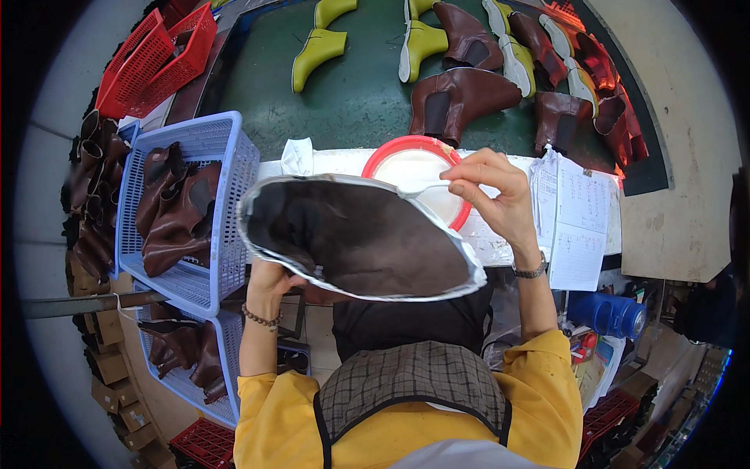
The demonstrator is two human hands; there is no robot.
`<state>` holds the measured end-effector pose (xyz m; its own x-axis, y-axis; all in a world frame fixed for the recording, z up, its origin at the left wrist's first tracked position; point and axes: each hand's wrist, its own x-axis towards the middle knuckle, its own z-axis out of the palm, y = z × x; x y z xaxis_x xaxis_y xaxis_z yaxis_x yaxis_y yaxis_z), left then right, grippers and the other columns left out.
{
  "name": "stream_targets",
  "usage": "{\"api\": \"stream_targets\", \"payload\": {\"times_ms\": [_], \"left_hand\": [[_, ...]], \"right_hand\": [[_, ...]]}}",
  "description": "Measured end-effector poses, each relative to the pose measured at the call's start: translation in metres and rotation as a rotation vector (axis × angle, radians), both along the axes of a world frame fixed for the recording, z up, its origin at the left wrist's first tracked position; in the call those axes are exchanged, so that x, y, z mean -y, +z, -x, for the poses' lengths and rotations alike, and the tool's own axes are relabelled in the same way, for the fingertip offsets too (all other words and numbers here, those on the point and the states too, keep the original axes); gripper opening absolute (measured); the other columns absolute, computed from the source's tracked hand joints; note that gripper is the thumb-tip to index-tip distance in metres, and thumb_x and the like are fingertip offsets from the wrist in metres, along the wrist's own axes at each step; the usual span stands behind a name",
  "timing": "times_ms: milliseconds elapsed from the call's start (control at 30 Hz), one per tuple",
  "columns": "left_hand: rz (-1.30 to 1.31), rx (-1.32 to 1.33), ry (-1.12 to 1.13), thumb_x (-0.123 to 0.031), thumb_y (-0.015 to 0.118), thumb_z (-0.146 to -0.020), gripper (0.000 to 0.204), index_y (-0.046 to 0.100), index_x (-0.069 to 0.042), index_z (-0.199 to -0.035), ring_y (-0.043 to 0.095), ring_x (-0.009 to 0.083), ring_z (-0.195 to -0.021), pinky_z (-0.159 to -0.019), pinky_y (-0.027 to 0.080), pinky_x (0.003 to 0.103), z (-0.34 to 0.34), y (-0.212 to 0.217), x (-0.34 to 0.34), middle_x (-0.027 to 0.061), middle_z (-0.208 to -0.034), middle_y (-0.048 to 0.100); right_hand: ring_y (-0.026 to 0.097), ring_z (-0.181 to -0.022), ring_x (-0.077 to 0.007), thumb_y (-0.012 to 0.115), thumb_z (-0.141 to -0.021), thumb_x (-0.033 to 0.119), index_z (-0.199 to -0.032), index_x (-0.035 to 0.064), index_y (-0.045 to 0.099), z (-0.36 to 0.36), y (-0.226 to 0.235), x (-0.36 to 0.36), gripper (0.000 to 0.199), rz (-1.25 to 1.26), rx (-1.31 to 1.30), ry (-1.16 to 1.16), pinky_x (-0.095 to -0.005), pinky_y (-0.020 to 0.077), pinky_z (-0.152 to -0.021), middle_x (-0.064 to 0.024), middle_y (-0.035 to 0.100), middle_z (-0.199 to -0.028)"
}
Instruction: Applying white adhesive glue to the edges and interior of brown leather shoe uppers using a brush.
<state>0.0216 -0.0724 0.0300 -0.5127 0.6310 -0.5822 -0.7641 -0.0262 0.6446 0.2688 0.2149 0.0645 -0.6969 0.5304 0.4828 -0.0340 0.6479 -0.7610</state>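
Observation:
My left hand (pixel 269 283) grips a dark brown boot upper (pixel 367 242) from below its left end. The upper's opening faces up, and a white coating runs around its bottom edge. My right hand (pixel 494 195) pinches a thin white stick-like applicator (pixel 428 185), whose tip meets the upper's far edge; the kind of tip is hard to make out. Just behind stands a red-rimmed round tub (pixel 384 148) holding white paste, partly covered by the upper and my right hand.
Light-blue crates (pixel 234 156) with brown boot uppers stand at left, a red basket (pixel 125 78) beyond. Yellow-green lasts (pixel 320 55) and brown boots (pixel 465 102) lie on the green bench (pixel 351 117). A notebook (pixel 580 219) and blue bottle (pixel 605 313) are at right.

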Motion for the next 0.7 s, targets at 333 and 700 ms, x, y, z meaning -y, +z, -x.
{"api": "stream_targets", "payload": {"times_ms": [333, 700], "left_hand": [[0.046, -0.042, -0.575, 0.018, 0.052, -0.072, 0.061, 0.049, -0.002, -0.13, 0.047, 0.0185, -0.042, -0.033, 0.034, 0.029, -0.03, 0.02, -0.025, 0.0143, -0.08, 0.061], [-0.29, -0.086, -0.312, -0.012, 0.066, -0.09, 0.037, 0.059, 0.003, -0.123, 0.056, 0.0243, -0.043, -0.033, 0.043, 0.033, -0.004, -0.032, 0.003, 0.0165, -0.078, 0.066]], "right_hand": [[0.063, -0.082, -0.0154, 0.085, -0.076, 0.012, -0.092, 0.0102, 0.081, 0.011, 0.038, -0.008, 0.016, -0.322, 0.101, 0.173, -0.0319, 0.04, -0.081, -0.0013, 0.072, -0.085], [0.063, -0.087, -0.0124, 0.087, -0.074, 0.015, -0.092, 0.0139, 0.081, 0.021, 0.018, -0.006, 0.019, -0.175, -0.047, 0.214, -0.0309, 0.0382, -0.087, 0.0027, 0.07, -0.087]]}}
